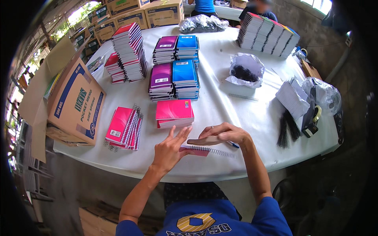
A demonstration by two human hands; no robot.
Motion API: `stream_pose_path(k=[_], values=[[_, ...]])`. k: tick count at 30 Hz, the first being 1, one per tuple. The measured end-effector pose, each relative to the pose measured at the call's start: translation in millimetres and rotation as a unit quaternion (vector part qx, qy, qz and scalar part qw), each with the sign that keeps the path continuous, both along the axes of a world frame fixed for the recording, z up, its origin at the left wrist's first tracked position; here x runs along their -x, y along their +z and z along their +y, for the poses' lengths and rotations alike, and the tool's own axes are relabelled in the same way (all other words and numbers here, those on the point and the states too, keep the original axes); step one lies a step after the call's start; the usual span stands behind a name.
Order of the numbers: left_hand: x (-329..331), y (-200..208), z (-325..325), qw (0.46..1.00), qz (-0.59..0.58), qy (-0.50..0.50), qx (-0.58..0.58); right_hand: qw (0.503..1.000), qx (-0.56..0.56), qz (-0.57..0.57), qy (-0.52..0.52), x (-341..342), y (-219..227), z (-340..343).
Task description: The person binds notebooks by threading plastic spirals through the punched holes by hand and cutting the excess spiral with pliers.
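A person works at a white-covered counter with a small pink notebook just in front of them, at the near side, between their two hands. The left hand is at the notebook's left end, its thumb against the cover; the fingers that show point up and spread apart, and whether the hidden ones pinch the pages cannot be told. The right hand is over the bound edge, its fingers stretched out close together toward the left. A flat, brownish shape runs beneath them; whether it is part of the hand or something held is unclear, so a pinch there cannot be confirmed.

A wire coil sits along the notebook's edge and juts well past its right end. The step in hand looks like winding this coil through the holes. The next move seems to call for a steady left hold and light turning until the wire is evenly seated.

Just beyond is a pink stack; to its left, a pile of notebooks has coils sticking out.
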State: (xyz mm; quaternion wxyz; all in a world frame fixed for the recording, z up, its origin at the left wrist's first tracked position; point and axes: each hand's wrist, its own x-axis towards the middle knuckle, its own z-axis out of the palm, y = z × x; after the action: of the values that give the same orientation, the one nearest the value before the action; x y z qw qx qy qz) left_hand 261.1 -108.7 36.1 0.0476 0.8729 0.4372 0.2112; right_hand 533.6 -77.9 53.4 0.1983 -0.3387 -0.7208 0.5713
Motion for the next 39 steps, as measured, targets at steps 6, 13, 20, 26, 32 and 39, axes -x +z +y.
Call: stream_pose_path(k=[6, 13, 20, 26, 32, 39], values=[[-1, -8, 0, 0.973, -0.219, 0.033, 0.067, 0.998, 0.014, 0.057, -0.007, 3, -7, 1], [6, -57, 2, 0.891, -0.403, 0.028, 0.206, 0.999, -0.004, 0.041, 0.007, 14, -2, 1], [0, -60, -1, 0.821, -0.511, -0.013, 0.254, 0.993, 0.059, 0.097, -0.026, 19, -9, 9], [3, -58, 0, 0.807, -0.516, -0.034, 0.283, 0.987, 0.064, 0.140, -0.052, 23, -7, 3], [8, -63, 3, 0.804, -0.520, -0.052, 0.284, 0.991, 0.020, -0.108, -0.077, 33, 22, -2], [25, -35, 18, 0.733, -0.435, -0.112, 0.511, 0.895, -0.245, -0.260, -0.268, -59, 7, -12]])
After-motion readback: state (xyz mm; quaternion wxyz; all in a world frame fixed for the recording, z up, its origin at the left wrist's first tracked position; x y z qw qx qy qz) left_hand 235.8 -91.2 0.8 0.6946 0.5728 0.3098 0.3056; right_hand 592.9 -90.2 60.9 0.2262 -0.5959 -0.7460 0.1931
